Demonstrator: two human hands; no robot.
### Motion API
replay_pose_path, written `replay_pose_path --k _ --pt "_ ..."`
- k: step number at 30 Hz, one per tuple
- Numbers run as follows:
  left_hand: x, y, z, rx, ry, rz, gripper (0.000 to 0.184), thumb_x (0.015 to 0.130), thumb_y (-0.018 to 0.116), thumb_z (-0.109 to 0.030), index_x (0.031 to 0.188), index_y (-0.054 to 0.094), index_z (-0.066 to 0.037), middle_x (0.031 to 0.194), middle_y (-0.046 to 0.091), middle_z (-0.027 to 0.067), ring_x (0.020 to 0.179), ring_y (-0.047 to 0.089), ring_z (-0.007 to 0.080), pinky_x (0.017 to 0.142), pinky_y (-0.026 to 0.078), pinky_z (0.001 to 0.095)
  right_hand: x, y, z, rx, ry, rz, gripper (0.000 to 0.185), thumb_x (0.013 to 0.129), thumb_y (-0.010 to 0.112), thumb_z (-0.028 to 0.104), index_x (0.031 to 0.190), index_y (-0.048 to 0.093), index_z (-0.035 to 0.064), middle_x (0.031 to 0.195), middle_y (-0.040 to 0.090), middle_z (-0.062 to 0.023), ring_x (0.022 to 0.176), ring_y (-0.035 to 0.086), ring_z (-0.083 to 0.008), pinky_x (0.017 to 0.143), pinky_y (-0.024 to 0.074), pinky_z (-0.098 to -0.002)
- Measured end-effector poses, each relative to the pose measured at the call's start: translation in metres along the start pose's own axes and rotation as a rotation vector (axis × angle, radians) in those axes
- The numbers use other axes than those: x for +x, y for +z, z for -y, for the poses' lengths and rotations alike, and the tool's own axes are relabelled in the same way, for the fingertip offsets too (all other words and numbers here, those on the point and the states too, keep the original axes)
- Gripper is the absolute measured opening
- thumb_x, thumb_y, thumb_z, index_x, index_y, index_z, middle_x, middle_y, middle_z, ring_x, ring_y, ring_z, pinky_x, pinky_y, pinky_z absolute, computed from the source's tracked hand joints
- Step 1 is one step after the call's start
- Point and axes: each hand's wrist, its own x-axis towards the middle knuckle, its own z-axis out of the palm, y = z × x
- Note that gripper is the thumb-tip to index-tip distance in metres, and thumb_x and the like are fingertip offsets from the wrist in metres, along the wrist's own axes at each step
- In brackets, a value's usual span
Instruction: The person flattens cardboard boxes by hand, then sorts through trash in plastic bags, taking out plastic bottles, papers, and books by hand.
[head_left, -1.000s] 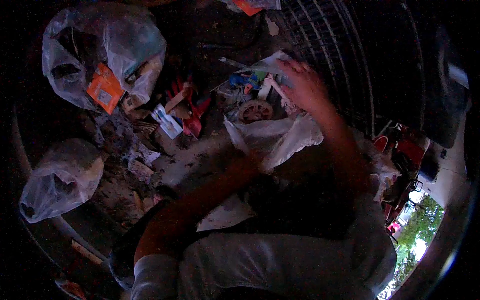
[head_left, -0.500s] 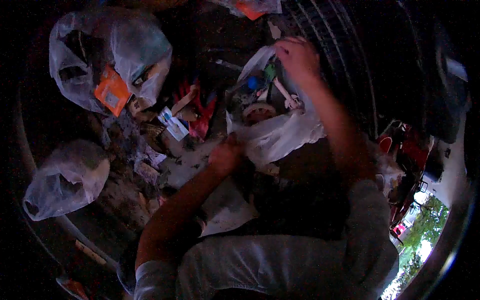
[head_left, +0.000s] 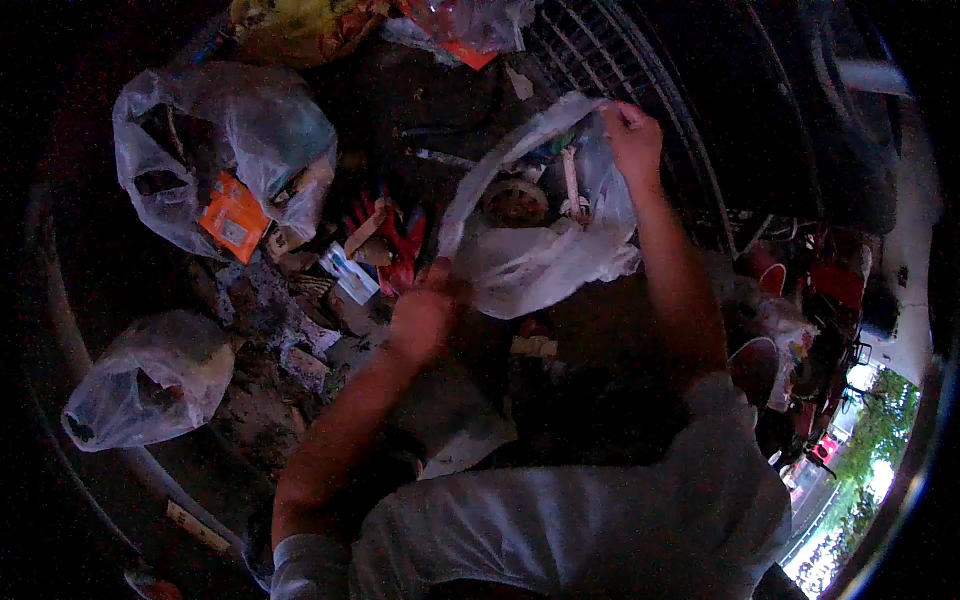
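A translucent white plastic bag hangs open between my two hands. My right hand pinches its far right rim. At the near left rim, my left hand is closed on the bag's edge, its fingers dim. Inside the bag, or seen through its mouth, are a round, wheel-like piece, a pale bone-shaped stick and something green and blue near the far rim. Left of the bag lies a red glove with a strip of brown cardboard on it.
A large filled plastic bag with an orange packet stands upper left. A smaller clear bag lies below it. Scraps and a blue-white card litter the floor. A dark slatted crate is at the upper right.
My right hand has moved right and slightly down, and my left hand a little left, so the bag's mouth is stretched wider. The view has shifted; a yellow bag now shows at the top.
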Motion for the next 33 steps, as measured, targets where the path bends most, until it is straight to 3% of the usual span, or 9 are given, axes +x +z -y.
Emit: replay_pose_path --k 1,4,7,10,13,19,29,31,33 --pt "0.003 -0.006 0.001 0.030 0.001 -0.015 0.020 0.065 0.051 -0.010 0.083 0.057 -0.011 0.096 0.047 0.0135 0.073 0.055 0.0289 0.060 0.045 0.0410 0.006 0.007 -0.008 0.003 0.142 0.094 0.022 0.074 0.056 0.025 0.086 0.061 0.0071 0.084 0.059 -0.0127 0.074 0.057 -0.0268 0.066 0.0451 -0.0319" --pt "0.016 -0.004 0.023 0.041 0.041 -0.062 0.021 0.066 0.051 -0.010 0.086 0.058 -0.011 0.100 0.047 0.0136 0.073 0.055 0.0293 0.061 0.045 0.0406 0.011 0.030 -0.017 0.015 -0.021 0.129 0.019 0.073 0.058 0.018 0.085 0.060 0.0031 0.073 0.059 -0.0074 0.067 0.056 -0.0139 0.059 0.0433 -0.0254" --pt "0.021 0.008 0.037 0.017 0.091 -0.195 0.022 0.067 0.051 -0.010 0.088 0.058 -0.009 0.103 0.044 0.0141 0.081 0.053 0.0301 0.067 0.045 0.0391 0.004 0.041 0.007 0.082 -0.231 -0.009 0.018 0.072 0.059 0.018 0.084 0.060 0.0048 0.069 0.059 -0.0073 0.063 0.056 -0.0150 0.058 0.0436 -0.0281" --pt "0.025 -0.005 0.034 -0.068 0.131 -0.231 0.024 0.067 0.052 -0.011 0.090 0.057 -0.009 0.106 0.042 0.0157 0.088 0.051 0.0306 0.070 0.045 0.0384 -0.008 0.036 0.042 0.012 -0.108 0.292 0.018 0.071 0.060 0.018 0.083 0.059 0.0053 0.070 0.059 -0.0087 0.066 0.057 -0.0167 0.059 0.0436 -0.0277" --pt "0.033 0.017 0.047 -0.022 0.248 -0.276 0.026 0.066 0.053 -0.011 0.092 0.057 -0.010 0.109 0.040 0.0166 0.092 0.049 0.0307 0.071 0.045 0.0384 -0.013 0.050 0.046 -0.208 -0.321 0.864 0.024 0.068 0.062 0.017 0.089 0.056 0.0071 0.083 0.058 -0.0116 0.077 0.057 -0.0211 0.067 0.0435 -0.0306" --pt "0.034 0.031 0.031 0.040 0.066 -0.038 0.029 0.065 0.054 -0.011 0.093 0.058 -0.016 0.112 0.039 0.0149 0.097 0.045 0.0313 0.075 0.044 0.0388 -0.055 0.059 0.044 -0.622 -0.515 0.731 0.043 0.062 0.064 0.019 0.102 0.051 0.0119 0.107 0.049 -0.0129 0.099 0.047 -0.0283 0.082 0.0382 -0.0396" --pt "0.030 0.011 0.009 -0.179 0.186 -0.006 0.024 0.067 0.055 -0.014 0.091 0.058 -0.015 0.116 0.038 0.0139 0.101 0.043 0.0315 0.077 0.044 0.0380 -0.004 0.014 -0.004 -0.875 -0.247 0.312 0.013 0.071 0.052 0.015 0.080 0.059 0.0100 0.072 0.059 -0.0111 0.064 0.058 -0.0303 0.056 0.0470 -0.0407" --pt "0.030 0.020 0.009 -0.170 0.209 -0.021 0.024 0.066 0.056 -0.014 0.090 0.057 -0.014 0.115 0.039 0.0146 0.101 0.042 0.0323 0.077 0.043 0.0385 -0.020 0.025 0.006 -0.513 -0.320 0.436 0.012 0.071 0.053 0.019 0.076 0.059 0.0099 0.072 0.058 -0.0110 0.066 0.058 -0.0299 0.058 0.0462 -0.0403" --pt "0.033 0.049 0.017 -0.120 0.326 -0.123 0.024 0.065 0.057 -0.014 0.090 0.057 -0.012 0.115 0.040 0.0156 0.102 0.042 0.0336 0.077 0.043 0.0395 -0.035 0.043 0.029 -0.613 -0.534 0.816 0.013 0.070 0.054 0.020 0.075 0.061 0.0102 0.073 0.058 -0.0110 0.068 0.057 -0.0295 0.061 0.0453 -0.0401"
